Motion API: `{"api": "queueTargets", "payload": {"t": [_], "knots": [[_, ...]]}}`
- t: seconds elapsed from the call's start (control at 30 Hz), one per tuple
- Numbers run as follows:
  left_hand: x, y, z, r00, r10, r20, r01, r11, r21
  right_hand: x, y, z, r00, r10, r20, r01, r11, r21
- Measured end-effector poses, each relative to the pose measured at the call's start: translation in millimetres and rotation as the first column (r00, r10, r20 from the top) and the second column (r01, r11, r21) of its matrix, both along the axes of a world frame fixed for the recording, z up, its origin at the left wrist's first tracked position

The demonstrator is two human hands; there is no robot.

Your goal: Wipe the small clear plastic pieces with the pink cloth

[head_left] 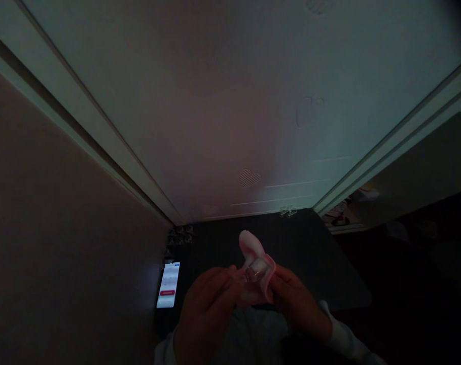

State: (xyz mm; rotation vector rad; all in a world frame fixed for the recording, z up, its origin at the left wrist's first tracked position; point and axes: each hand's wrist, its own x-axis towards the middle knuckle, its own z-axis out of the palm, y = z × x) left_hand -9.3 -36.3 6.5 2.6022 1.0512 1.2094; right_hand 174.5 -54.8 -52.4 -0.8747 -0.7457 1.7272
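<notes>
A soft pink cloth or pouch (251,243) is held in front of me over the dark tabletop, its upper flap standing up and its right edge folded. My right hand (298,301) is closed on that right edge. Against the cloth's middle lies a small clear, shiny piece (256,269); its exact kind is too dark to make out. My left hand (209,304) has its fingers pinched together at the left end of the clear piece, touching the pink material too. The fingertips of both hands are partly hidden.
A lit phone (168,285) lies at the left of the dark table (310,253). Several small clear pieces (180,234) sit at its back left corner, with more clear pieces (288,211) at the back right. A pale panel (215,111) with heart shapes rises behind; a wall (63,228) stands left.
</notes>
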Motion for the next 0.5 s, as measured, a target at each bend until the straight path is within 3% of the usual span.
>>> {"api": "queueTargets", "payload": {"t": [0.13,0.3,0.5], "knots": [[3.7,0.1,-0.8,0.997,-0.036,0.072,0.05,0.978,-0.204,-0.1,2.3,4.3,1.0,-0.019,-0.005,0.02,0.999,0.046],[9.4,-1.9,3.4,0.983,0.044,0.176,0.028,0.92,-0.39,-0.7,2.8,10.5,0.999,-0.019,-0.036,0.02,0.999,0.027],[3.8,-4.5,-9.2,0.996,0.01,0.088,0.008,0.979,-0.203,0.4,5.1,8.7,0.994,-0.057,0.096,0.046,0.992,0.116]]}}
